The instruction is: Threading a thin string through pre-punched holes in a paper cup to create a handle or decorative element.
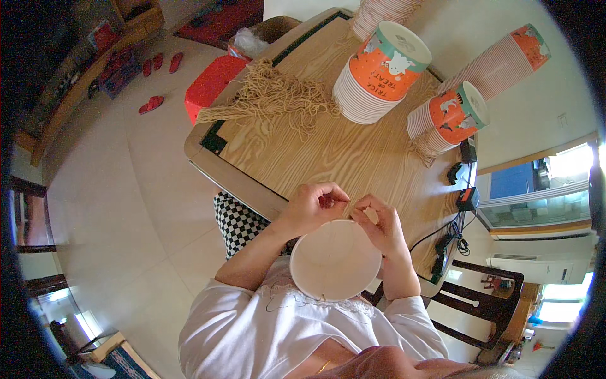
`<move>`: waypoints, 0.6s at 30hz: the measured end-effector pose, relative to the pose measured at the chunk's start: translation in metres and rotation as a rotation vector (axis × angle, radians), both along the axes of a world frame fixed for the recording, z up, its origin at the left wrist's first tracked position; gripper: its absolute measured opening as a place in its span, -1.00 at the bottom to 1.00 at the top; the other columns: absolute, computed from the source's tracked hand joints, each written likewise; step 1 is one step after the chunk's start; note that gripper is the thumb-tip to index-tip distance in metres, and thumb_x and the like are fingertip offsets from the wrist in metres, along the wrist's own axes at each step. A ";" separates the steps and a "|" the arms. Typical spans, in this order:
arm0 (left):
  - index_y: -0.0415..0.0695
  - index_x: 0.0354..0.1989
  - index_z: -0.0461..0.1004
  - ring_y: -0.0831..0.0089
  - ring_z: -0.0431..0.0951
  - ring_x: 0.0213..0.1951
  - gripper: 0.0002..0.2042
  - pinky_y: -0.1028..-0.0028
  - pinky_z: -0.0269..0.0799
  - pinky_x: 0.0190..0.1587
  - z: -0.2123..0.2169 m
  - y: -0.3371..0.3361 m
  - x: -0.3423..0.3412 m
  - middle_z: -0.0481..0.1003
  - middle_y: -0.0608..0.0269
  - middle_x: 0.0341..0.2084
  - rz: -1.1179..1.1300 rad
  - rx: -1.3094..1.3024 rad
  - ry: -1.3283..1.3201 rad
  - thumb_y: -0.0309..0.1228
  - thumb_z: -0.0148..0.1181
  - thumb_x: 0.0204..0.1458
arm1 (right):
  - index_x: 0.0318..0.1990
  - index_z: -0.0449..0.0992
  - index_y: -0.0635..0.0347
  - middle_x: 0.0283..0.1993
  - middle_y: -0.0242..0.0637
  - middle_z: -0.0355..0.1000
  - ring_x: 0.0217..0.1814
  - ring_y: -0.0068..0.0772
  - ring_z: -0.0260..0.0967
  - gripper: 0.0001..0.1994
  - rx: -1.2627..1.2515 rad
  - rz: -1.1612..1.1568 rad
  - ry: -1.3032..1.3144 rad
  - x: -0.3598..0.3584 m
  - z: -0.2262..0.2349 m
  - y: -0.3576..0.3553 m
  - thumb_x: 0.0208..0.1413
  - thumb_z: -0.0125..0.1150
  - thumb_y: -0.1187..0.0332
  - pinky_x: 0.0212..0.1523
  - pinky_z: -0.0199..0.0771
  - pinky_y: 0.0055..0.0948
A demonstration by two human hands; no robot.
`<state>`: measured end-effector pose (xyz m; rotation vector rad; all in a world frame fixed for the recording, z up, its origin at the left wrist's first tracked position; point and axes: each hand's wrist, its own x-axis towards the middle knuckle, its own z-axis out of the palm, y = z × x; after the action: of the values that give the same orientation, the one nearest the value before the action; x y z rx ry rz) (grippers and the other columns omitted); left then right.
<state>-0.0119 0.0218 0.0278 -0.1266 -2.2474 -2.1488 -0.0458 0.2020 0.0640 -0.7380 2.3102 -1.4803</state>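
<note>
A white paper bucket (336, 260) rests against my chest, its wide mouth facing up toward me. At its far rim, my left hand (317, 205) pinches thumb and forefinger together. Close beside it, my right hand (379, 222) makes a similar pinch, its thumb by the rim. The fingertips almost meet, and whatever lies between them is too small to make out. On the table beyond lies a loose heap of tan twine cords (278, 95). To its right stands a tall stack of orange paper buckets (379, 76) with green bases, nested upside down.
A shorter orange bucket stack (449, 117) has more twine (429, 148) at its foot. Behind lies a long leaning stack of cups (495, 66). Black adapters (467, 199) and cables sit along the table's right edge. A red stool (211, 85) and dark wooden chair (473, 309) flank the table (322, 161).
</note>
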 end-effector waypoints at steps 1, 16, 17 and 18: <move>-0.23 -0.38 0.49 0.71 0.39 -0.56 -0.86 0.62 0.33 -0.49 0.006 0.000 0.001 0.46 0.37 -0.62 -0.015 0.040 -0.021 -0.47 0.18 -0.13 | -0.40 0.41 0.29 -0.43 -0.37 0.36 -0.31 -0.56 0.30 -0.93 0.028 0.010 -0.026 -0.002 0.004 -0.003 -0.04 0.17 0.51 -0.24 0.28 -0.57; -0.21 -0.39 0.50 0.67 0.44 -0.54 -0.87 0.62 0.37 -0.47 0.002 0.002 0.000 0.48 0.34 -0.60 -0.037 0.041 -0.016 -0.48 0.18 -0.14 | -0.43 0.43 0.27 -0.43 -0.26 0.42 -0.33 -0.33 0.38 -0.96 0.067 0.082 0.108 -0.008 0.000 -0.001 -0.03 0.14 0.50 -0.27 0.32 -0.42; -0.21 -0.39 0.50 0.67 0.44 -0.53 -0.87 0.62 0.38 -0.46 0.002 0.001 0.000 0.49 0.33 -0.60 -0.043 0.023 -0.019 -0.47 0.19 -0.15 | -0.44 0.43 0.26 -0.43 -0.25 0.42 -0.32 -0.32 0.38 -0.97 0.048 0.102 0.142 -0.008 -0.001 -0.001 -0.04 0.14 0.51 -0.26 0.32 -0.41; -0.21 -0.39 0.50 0.67 0.44 -0.53 -0.87 0.62 0.38 -0.46 0.002 0.001 0.000 0.49 0.33 -0.60 -0.042 0.022 -0.019 -0.47 0.19 -0.15 | -0.44 0.43 0.26 -0.43 -0.25 0.42 -0.32 -0.32 0.38 -0.97 0.047 0.103 0.142 -0.007 0.000 -0.002 -0.04 0.14 0.51 -0.26 0.32 -0.41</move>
<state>-0.0115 0.0229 0.0295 -0.1545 -2.2503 -2.2041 -0.0533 0.2005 0.0638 -0.9625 2.3610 -1.3642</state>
